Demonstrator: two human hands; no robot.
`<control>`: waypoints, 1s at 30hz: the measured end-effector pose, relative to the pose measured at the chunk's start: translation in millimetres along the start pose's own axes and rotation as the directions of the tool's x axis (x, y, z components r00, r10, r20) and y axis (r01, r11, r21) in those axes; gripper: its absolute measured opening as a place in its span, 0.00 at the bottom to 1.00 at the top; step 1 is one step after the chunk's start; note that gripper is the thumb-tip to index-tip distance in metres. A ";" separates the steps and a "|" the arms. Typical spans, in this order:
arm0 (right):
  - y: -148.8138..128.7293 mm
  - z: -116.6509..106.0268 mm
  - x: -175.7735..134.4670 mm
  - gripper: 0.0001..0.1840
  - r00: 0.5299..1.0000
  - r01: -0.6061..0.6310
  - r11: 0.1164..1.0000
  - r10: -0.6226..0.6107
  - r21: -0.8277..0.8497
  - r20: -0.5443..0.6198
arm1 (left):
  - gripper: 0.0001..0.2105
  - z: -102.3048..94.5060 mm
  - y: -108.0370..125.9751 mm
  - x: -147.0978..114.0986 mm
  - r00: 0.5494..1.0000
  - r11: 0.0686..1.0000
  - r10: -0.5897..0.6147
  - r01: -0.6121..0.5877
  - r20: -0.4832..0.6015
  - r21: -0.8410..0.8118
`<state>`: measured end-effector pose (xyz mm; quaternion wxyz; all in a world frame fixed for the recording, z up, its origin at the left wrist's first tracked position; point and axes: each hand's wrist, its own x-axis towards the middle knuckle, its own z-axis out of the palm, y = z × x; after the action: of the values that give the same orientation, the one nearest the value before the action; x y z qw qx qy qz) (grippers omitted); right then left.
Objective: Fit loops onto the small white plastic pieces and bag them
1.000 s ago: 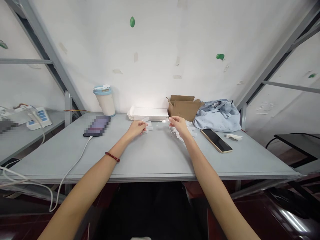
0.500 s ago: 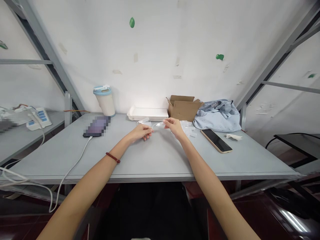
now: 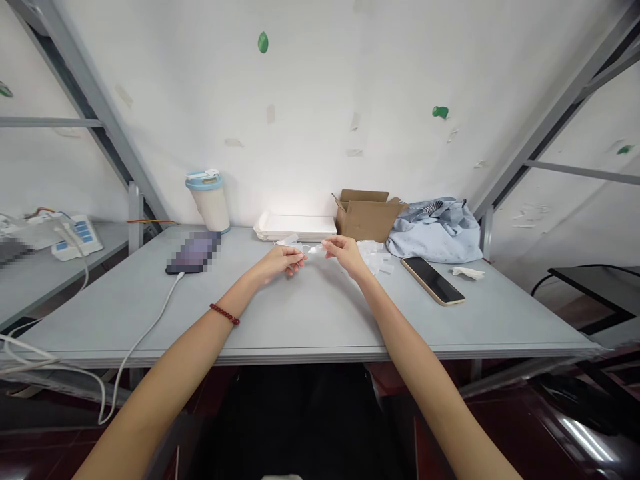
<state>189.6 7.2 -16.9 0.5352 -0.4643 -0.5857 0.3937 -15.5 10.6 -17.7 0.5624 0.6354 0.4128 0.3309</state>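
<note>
Over the middle of the desk (image 3: 310,313), both my hands meet around a small white piece (image 3: 315,249) with a thin white thread or loop on it; its exact kind is too small to tell. My left hand (image 3: 280,262) is closed in a pinch at the piece's left end, thumb against fingertips. From the other side my right hand (image 3: 347,255) pinches its right end. Small clear plastic pieces (image 3: 379,257) lie just right of my right hand. More clear plastic (image 3: 289,241) lies behind my left hand, partly hidden by it.
Along the wall stand a cup with a blue lid (image 3: 209,203), a flat white stack (image 3: 296,227), an open cardboard box (image 3: 367,217) and a light blue cloth (image 3: 435,233). A phone (image 3: 433,281) and crumpled tissue (image 3: 468,273) lie right. A blurred phone (image 3: 194,253) with a white cable (image 3: 150,327) lies left.
The white piece and my right hand have shifted slightly left, so the piece now reaches my left fingertips. The curved thread that showed between the hands is less visible.
</note>
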 end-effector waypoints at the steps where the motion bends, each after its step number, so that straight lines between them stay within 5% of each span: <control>1: 0.0 0.0 0.0 0.16 1.000 0.001 1.000 -0.001 -0.001 -0.001 | 0.16 -0.1 -0.1 0.1 1.000 1.000 -0.001 0.001 -0.001 0.000; 30: 5.4 -1.6 3.3 0.16 1.000 0.014 1.000 -0.014 -0.015 0.025 | 0.17 -0.2 1.0 0.3 1.000 1.000 -0.004 0.004 -0.008 -0.005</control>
<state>191.9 11.7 -21.0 0.5270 -0.4591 -0.5985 0.3914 -15.3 11.0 -16.7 0.5630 0.6319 0.4154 0.3335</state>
